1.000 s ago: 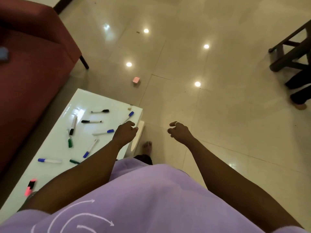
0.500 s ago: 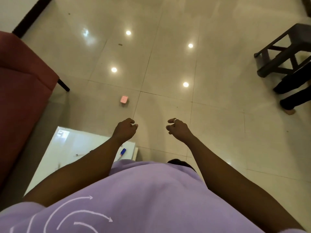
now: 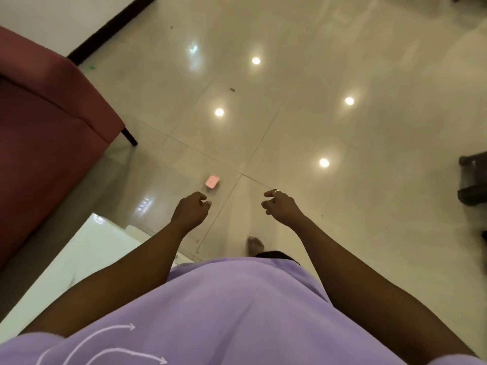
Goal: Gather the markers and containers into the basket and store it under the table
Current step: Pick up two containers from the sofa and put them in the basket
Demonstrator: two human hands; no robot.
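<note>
A small pink container [image 3: 212, 181] lies on the tiled floor just beyond my left hand [image 3: 191, 209]. That hand hovers above the floor with its fingers loosely curled and nothing in it. My right hand [image 3: 279, 206], with a ring on one finger, is held out at the same height, fingers curled and empty. The white table [image 3: 79, 259] shows only as a bare corner at lower left, partly under my left arm. No markers and no basket are in view.
A red sofa [image 3: 44, 133] with a dark leg fills the left side. A dark wooden chair [image 3: 473, 180] stands at the right edge. My bare foot [image 3: 255, 245] is on the glossy tiles, which reflect ceiling lights.
The view has swung up and away from the table, so the markers have dropped out of sight. The pink container now sits closer to my left hand. Both hands keep their curled pose.
</note>
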